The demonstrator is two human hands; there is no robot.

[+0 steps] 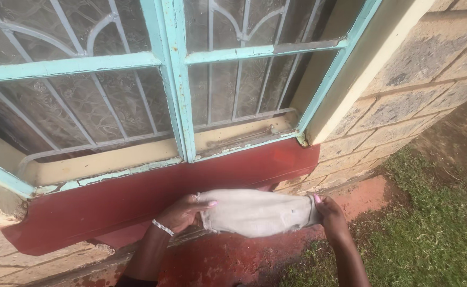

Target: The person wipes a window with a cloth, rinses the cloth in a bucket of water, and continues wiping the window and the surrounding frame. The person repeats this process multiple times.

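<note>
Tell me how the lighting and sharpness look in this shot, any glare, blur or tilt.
Head view: soft, even daylight with no hard shadows; the pale cloth held between the left hand and right hand is fairly sharp; the window glass shows dull reflections over the patterned curtain; the frame is tilted, so the red sill slopes.

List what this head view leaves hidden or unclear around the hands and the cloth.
- Left hand: its palm and most fingers are covered by the grey cloth it grips.
- Right hand: fingertips hidden behind the cloth's end.
- Both forearms: cut off by the bottom edge.
- Room behind the window: blurred by patterned glass and bars.
- Back of the cloth: faces away from the camera.
</note>
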